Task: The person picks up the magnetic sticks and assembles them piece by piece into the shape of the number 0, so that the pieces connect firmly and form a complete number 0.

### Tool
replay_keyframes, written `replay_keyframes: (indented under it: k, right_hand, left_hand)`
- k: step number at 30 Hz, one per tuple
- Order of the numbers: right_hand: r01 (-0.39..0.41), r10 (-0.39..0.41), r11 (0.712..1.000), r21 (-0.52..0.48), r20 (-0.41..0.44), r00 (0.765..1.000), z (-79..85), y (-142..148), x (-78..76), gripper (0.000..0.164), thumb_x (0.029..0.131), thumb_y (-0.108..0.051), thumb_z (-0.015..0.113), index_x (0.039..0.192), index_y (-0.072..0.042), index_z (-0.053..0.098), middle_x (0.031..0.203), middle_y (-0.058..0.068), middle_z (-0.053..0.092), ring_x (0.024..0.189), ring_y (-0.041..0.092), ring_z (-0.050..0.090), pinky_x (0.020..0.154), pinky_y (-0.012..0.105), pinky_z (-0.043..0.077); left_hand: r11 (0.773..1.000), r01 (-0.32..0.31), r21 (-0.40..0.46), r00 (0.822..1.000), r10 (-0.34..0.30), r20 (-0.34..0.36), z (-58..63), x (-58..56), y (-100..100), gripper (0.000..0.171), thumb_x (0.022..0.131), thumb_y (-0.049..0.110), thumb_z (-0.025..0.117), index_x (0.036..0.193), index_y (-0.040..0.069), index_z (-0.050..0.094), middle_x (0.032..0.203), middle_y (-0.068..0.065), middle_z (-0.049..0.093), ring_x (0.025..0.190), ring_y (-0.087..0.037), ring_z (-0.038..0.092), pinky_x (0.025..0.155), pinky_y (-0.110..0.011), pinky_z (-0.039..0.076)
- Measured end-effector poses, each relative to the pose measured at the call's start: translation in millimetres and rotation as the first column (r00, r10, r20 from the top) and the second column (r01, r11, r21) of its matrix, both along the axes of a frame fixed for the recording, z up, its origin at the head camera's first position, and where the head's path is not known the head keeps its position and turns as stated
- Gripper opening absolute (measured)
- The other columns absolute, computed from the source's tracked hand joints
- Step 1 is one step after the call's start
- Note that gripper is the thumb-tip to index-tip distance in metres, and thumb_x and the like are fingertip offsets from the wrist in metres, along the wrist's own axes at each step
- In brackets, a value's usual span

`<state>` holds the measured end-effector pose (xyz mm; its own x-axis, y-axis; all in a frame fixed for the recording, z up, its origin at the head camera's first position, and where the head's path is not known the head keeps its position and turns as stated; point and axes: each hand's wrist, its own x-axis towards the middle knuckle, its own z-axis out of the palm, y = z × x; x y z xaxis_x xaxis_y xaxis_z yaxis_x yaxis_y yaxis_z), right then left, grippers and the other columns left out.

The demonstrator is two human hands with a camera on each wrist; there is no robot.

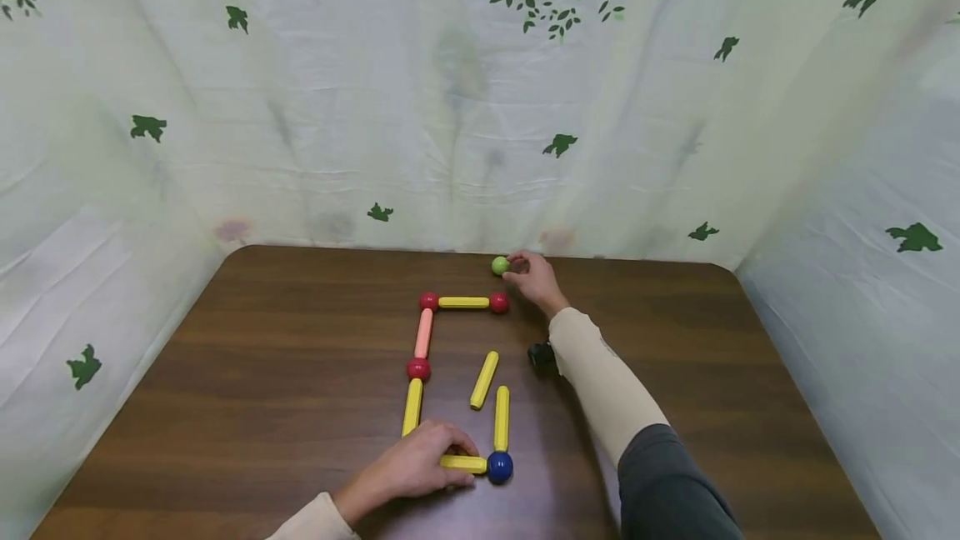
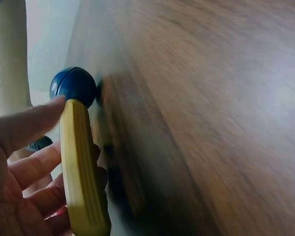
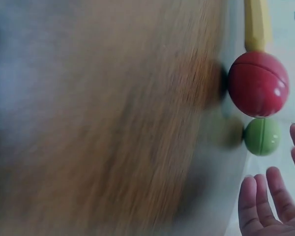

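Observation:
My left hand (image 1: pixel 422 461) grips a yellow rod (image 1: pixel 465 464) at the near side of the table. A blue ball (image 1: pixel 499 467) joins that rod's right end; in the left wrist view my thumb reaches up to it. From the blue ball another yellow rod (image 1: pixel 502 419) points away from me. At the far edge, my right hand (image 1: pixel 534 280) reaches beside a green ball (image 1: pixel 500 266). The right wrist view shows its fingers (image 3: pixel 279 194) spread, with a gap between them and the ball.
Red balls (image 1: pixel 418 369) link a pink rod (image 1: pixel 423 333) and yellow rods (image 1: pixel 463 302) into an angular outline on the left and far side. A loose yellow rod (image 1: pixel 484 380) lies inside it. A dark object (image 1: pixel 539 355) sits by my right forearm. Printed fabric surrounds the wooden table (image 1: pixel 300 357).

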<state>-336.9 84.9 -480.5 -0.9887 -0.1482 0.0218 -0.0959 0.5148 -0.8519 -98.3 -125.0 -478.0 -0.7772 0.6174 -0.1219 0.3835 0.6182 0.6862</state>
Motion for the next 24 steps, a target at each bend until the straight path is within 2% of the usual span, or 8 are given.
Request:
replay_keyframes:
  k: [3, 7, 10, 14, 19, 24]
  right_hand:
    - [-0.009, 0.009, 1.0, 0.021, 0.001, 1.0, -2.8, -4.3, -6.8, 0.034, 0.089, -0.01, 0.068, 0.122, -0.005, 0.06, 0.121, 0.018, 0.058, 0.105, 0.032, 0.055, 0.09, 0.043, 0.045]
    - [-0.021, 0.021, 0.999, 0.036, 0.006, 1.0, -6.1, -9.7, -13.9, 0.038, 0.089, -0.009, 0.068, 0.125, -0.006, 0.059, 0.125, 0.019, 0.056, 0.107, 0.032, 0.055, 0.092, 0.043, 0.045]
    - [-0.036, 0.035, 0.999, 0.04, 0.007, 0.999, -8.7, -13.6, -18.2, 0.04, 0.088, -0.009, 0.069, 0.126, -0.006, 0.059, 0.127, 0.019, 0.055, 0.111, 0.031, 0.054, 0.095, 0.042, 0.044]
    - [-0.051, 0.05, 0.997, 0.057, 0.009, 0.999, -11.5, -17.1, -22.4, 0.041, 0.086, -0.008, 0.07, 0.126, -0.006, 0.059, 0.128, 0.019, 0.055, 0.118, 0.032, 0.051, 0.1, 0.042, 0.04]
    - [-0.057, 0.055, 0.995, 0.087, 0.02, 0.998, -13.5, -18.0, -25.0, 0.043, 0.086, -0.007, 0.07, 0.127, -0.006, 0.059, 0.13, 0.021, 0.054, 0.121, 0.033, 0.049, 0.101, 0.044, 0.039]
    - [-0.068, 0.065, 0.993, 0.097, 0.032, 0.997, -12.7, -20.2, -26.4, 0.044, 0.087, -0.008, 0.07, 0.128, -0.006, 0.057, 0.129, 0.021, 0.053, 0.117, 0.032, 0.05, 0.099, 0.043, 0.042]
  left_hand:
    - [0.999, -0.018, 0.036, 1.0, 0.018, 0.018, 1.2, -0.7, 4.0, 0.019, 0.081, 0.026, 0.078, 0.091, 0.011, 0.074, 0.075, 0.015, 0.063, 0.068, 0.003, 0.051, 0.063, -0.017, 0.043]
    - [0.995, -0.083, 0.049, 0.996, 0.082, 0.032, 1.1, -4.3, 11.7, 0.022, 0.082, 0.03, 0.076, 0.087, 0.009, 0.073, 0.072, 0.014, 0.063, 0.065, 0.004, 0.051, 0.061, -0.018, 0.043]
    - [0.987, -0.154, 0.036, 0.986, 0.151, 0.066, -1.3, -7.3, 16.5, 0.023, 0.082, 0.033, 0.075, 0.084, 0.01, 0.073, 0.07, 0.013, 0.061, 0.063, 0.002, 0.05, 0.059, -0.019, 0.042]
    - [0.971, -0.238, 0.013, 0.969, 0.237, 0.074, -3.2, -8.1, 22.2, 0.022, 0.082, 0.035, 0.075, 0.076, 0.013, 0.074, 0.066, 0.013, 0.06, 0.061, -0.001, 0.047, 0.055, -0.02, 0.039]
    - [0.953, -0.303, -0.018, 0.952, 0.303, 0.039, -3.2, -9.7, 29.5, 0.024, 0.079, 0.037, 0.076, 0.068, 0.016, 0.074, 0.059, 0.015, 0.058, 0.055, -0.002, 0.046, 0.05, -0.019, 0.036]
    - [0.933, -0.351, -0.078, 0.936, 0.351, -0.014, -2.3, -12.8, 36.1, 0.029, 0.078, 0.04, 0.077, 0.059, 0.019, 0.07, 0.05, 0.016, 0.052, 0.049, -0.004, 0.044, 0.045, -0.019, 0.032]
